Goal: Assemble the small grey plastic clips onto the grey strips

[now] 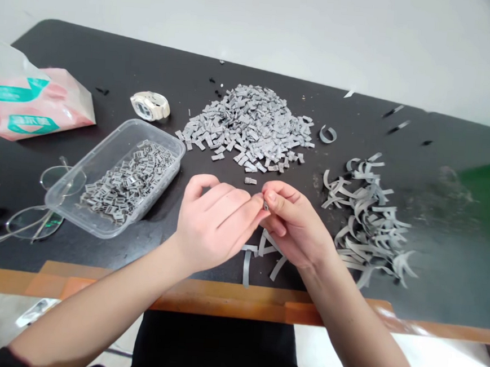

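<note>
My left hand (219, 221) and my right hand (295, 221) meet at the fingertips over the front of the table. Pinched between them is a small grey metal buckle (266, 205), mostly covered by the fingers. Which hand bears more of it I cannot tell. Just beyond my fingers a single grey piece (251, 181) lies by itself. Behind it rises a large heap of small flat grey pieces (249, 127). Under my hands several grey strap strips (246, 267) lie near the edge. Left of my left hand a clear plastic tub (97, 229) holds many small metal buckles (130, 180).
Curved grey strips (373, 227) are piled on the right, with one loose curl (327, 134) farther back. A white watch (150, 106), glasses (38, 221) partly behind the tub, and a pink tissue pack (43, 105) are on the left. The black table (446, 267) has a brown front edge.
</note>
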`<action>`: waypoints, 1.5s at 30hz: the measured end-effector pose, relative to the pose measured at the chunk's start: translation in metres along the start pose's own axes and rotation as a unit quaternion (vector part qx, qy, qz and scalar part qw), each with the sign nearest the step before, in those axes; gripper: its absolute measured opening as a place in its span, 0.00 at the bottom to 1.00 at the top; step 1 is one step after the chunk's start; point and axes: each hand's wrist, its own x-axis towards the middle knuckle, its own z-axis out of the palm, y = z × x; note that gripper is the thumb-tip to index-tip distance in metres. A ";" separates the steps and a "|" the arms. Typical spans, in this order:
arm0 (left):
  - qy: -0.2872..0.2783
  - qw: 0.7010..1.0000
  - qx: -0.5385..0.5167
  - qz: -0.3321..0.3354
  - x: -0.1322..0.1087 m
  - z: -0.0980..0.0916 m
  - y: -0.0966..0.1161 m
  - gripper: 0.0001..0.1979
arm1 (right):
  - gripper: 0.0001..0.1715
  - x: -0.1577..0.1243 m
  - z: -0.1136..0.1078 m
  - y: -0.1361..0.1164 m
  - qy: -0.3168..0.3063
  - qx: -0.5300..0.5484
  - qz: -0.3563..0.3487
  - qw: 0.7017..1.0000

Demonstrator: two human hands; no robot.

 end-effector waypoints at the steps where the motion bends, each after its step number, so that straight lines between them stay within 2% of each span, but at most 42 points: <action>1: -0.007 1.000 -0.019 -0.016 0.000 0.000 0.001 0.03 | 0.12 0.000 0.001 0.000 0.001 -0.002 -0.007 1.000; 5: -0.031 0.992 -0.076 -0.099 -0.001 0.001 0.001 0.03 | 0.11 0.001 -0.001 -0.002 0.009 -0.024 -0.035 0.999; 7: -0.035 0.990 -0.079 -0.115 0.000 0.001 0.000 0.03 | 0.09 0.001 -0.004 -0.004 -0.007 -0.033 -0.035 0.999; 13: -0.035 0.992 -0.062 -0.102 0.001 0.000 -0.002 0.03 | 0.10 0.002 -0.010 -0.007 -0.057 -0.034 -0.023 0.998; 16: -0.026 0.993 -0.069 -0.089 0.000 0.001 0.000 0.05 | 0.09 0.002 -0.009 -0.007 -0.059 -0.021 -0.022 0.998; 20: -0.017 0.992 -0.083 -0.090 -0.002 0.003 0.002 0.06 | 0.14 0.001 -0.008 -0.008 -0.049 -0.031 -0.022 0.998; 23: -0.039 0.985 -0.117 -0.122 0.000 0.001 0.003 0.03 | 0.17 0.001 -0.007 -0.009 -0.035 -0.045 -0.027 0.998; 26: -0.082 0.958 -0.190 -0.197 0.002 -0.002 0.001 0.02 | 0.16 0.001 -0.007 -0.010 -0.026 -0.090 -0.071 0.993; 28: -0.097 0.953 -0.190 -0.214 0.002 -0.002 -0.002 0.03 | 0.13 0.000 -0.007 -0.012 -0.016 -0.143 -0.117 0.983; 30: -0.097 0.968 -0.132 -0.189 0.001 -0.001 -0.004 0.05 | 0.10 -0.001 -0.009 -0.015 -0.009 -0.201 -0.149 0.968; 33: -0.083 0.984 -0.048 -0.148 -0.002 0.002 -0.005 0.05 | 0.05 -0.001 -0.012 -0.017 -0.009 -0.279 -0.153 0.948; 36: -0.106 0.983 -0.044 -0.146 -0.003 0.004 -0.006 0.03 | 0.05 -0.001 -0.016 -0.016 -0.002 -0.344 -0.152 0.927; 38: -0.144 0.972 -0.068 -0.173 -0.002 0.005 -0.006 0.03 | 0.07 0.000 -0.018 -0.013 0.001 -0.385 -0.159 0.909; 41: -0.198 0.940 -0.138 -0.240 0.001 0.004 -0.010 0.04 | 0.08 0.001 -0.021 -0.009 -0.002 -0.446 -0.177 0.877; 45: -0.245 0.861 -0.291 -0.337 0.007 0.004 -0.018 0.04 | 0.06 0.001 -0.021 -0.010 -0.009 -0.499 -0.189 0.846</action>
